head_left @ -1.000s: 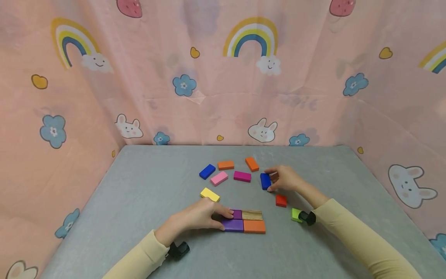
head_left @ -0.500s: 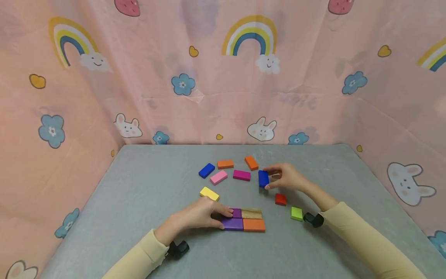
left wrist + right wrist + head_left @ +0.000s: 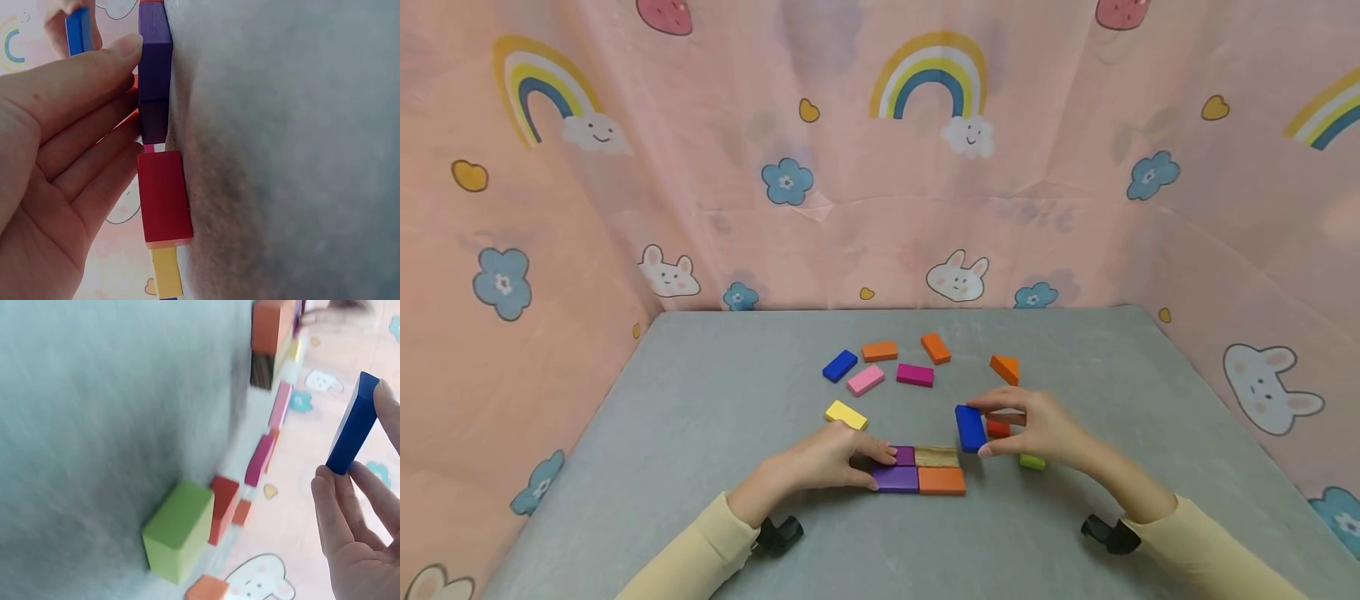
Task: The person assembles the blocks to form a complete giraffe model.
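We held a blue block point(image 3: 970, 428) pinched between the thumb and fingers of our right hand point(image 3: 1037, 429), lifted clear of the grey table point(image 3: 700, 433) and just right of the four-block patch. That patch lay near the middle of the near half of the table: a purple block point(image 3: 897, 479) and an orange block point(image 3: 942, 481) in the near row, a darker purple block point(image 3: 906, 456) and a plain wood block point(image 3: 937, 457) in the far row, all touching. Our left hand point(image 3: 820, 465) rested on the table with straight fingers pressing the left side of the two purple blocks, gripping nothing. Just behind the right hand lay a red block point(image 3: 997, 428), and a green block point(image 3: 1032, 461) showed under its near edge. Farther off sat a yellow block point(image 3: 846, 414), a pink block point(image 3: 866, 380), a magenta block point(image 3: 915, 375), a second blue block point(image 3: 839, 366), and orange pieces point(image 3: 936, 347) beyond them
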A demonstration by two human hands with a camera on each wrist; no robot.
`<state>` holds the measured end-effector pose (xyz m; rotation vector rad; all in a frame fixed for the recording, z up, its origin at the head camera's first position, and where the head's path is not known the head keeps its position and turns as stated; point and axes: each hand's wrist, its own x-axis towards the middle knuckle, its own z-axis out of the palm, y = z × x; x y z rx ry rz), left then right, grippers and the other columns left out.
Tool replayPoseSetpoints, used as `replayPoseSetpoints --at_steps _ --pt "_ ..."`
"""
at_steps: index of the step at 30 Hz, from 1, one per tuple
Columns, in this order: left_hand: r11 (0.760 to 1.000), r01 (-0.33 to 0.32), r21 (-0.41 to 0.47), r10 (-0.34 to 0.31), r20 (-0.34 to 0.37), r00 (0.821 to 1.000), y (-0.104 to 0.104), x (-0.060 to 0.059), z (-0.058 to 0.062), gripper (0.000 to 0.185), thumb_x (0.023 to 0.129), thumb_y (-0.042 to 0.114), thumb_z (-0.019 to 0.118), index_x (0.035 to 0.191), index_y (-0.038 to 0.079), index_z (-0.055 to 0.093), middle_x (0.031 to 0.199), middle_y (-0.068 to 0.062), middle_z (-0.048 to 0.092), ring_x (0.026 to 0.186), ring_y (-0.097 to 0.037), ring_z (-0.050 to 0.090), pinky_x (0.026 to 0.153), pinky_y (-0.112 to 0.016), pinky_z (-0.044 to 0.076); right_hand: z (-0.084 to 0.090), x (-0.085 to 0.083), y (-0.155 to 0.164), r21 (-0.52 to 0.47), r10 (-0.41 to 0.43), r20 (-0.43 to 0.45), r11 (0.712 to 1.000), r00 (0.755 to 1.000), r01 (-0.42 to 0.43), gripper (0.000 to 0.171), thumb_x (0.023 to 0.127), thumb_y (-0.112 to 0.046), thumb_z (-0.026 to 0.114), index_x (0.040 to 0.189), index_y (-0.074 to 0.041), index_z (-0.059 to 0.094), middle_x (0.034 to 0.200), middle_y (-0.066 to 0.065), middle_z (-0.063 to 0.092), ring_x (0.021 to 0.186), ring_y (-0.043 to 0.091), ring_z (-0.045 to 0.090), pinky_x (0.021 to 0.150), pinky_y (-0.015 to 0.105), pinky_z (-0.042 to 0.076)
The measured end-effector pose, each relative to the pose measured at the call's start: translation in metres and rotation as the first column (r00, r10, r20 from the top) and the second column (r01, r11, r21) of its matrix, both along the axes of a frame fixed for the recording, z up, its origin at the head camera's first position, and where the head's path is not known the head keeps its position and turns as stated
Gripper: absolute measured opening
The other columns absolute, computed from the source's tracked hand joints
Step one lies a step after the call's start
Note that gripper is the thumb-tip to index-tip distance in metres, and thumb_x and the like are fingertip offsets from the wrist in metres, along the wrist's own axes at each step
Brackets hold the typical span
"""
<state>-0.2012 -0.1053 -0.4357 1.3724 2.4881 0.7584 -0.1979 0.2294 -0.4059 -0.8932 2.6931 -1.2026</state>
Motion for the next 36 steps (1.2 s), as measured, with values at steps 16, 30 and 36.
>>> replayPoseSetpoints --at_steps 16,30,36 --pt "1.000 -0.005 -0.012 0.005 0.026 1.000 -0.001 -0.001 -0.001 0.037 0.083 0.026 0.073 0.119 0.020 0.068 0.125 0.008 0.063 0.115 0.000 0.057 0.095 -0.020 0.047 -0.021 0.044 -0.011 0.059 0.172 -0.040 0.984 0.984 -0.170 0.055 0.071 -0.042 0.080 0.118 -0.018 0.065 0.111 -0.006 0.064 0.098 0.010 0.064 0.082 0.028 0.056" --pt "1.000 -0.004 -0.009 0.005 0.027 1.000 -0.001 -0.001 -0.003 0.036 0.083 0.025 0.073 0.119 0.020 0.068 0.125 0.009 0.063 0.116 -0.001 0.057 0.095 -0.020 0.047 -0.023 0.057 -0.018 0.146 0.184 -0.006 0.972 0.983 -0.181 0.057 0.070 -0.044 0.080 0.119 -0.021 0.064 0.111 -0.011 0.060 0.096 0.008 0.059 0.082 0.022 0.053" --pt "1.000 0.000 -0.013 0.000 0.026 1.000 0.000 0.000 -0.002 0.037 0.083 0.025 0.073 0.119 0.020 0.068 0.125 0.008 0.063 0.116 -0.001 0.057 0.095 -0.020 0.047 -0.026 0.059 -0.020 0.157 0.185 -0.017 0.971 0.983 -0.180 0.057 0.069 -0.044 0.081 0.118 -0.022 0.063 0.110 -0.012 0.058 0.097 0.008 0.059 0.083 0.023 0.053"
